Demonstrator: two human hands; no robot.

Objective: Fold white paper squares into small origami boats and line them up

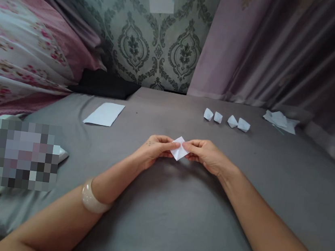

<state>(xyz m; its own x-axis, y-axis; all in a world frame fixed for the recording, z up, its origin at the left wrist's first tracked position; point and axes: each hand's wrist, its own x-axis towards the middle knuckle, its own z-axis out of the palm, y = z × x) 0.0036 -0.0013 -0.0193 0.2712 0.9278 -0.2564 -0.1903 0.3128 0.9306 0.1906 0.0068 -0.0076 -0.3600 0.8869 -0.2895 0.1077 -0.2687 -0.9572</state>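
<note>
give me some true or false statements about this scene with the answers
1. The left hand and right hand pinch a small folded white paper between them. True.
2. A pale bangle sits on the right wrist. False: it is on the left wrist.
3. Four small folded paper pieces stand in a row beyond the hands. True.
4. A flat white sheet lies to the right of the hands. False: it lies to their left, on the grey cloth.

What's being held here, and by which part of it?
A folded white paper, pinched at its side corners by the left hand and right hand.
</note>
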